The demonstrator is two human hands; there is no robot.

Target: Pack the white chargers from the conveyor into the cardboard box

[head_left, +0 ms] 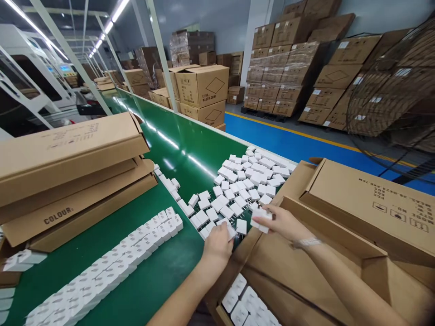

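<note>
The work looks partway along. Done: plugs stand in a neat double row on the green worktop, and more sit packed in the open box at the near edge. Not yet ordered: a large loose pile, prongs pointing various ways, beyond the hands. The right hand pinches a white plug at the pile's near edge; the left hand has its fingers bunched at another, though whether it grips I cannot tell.
</note>
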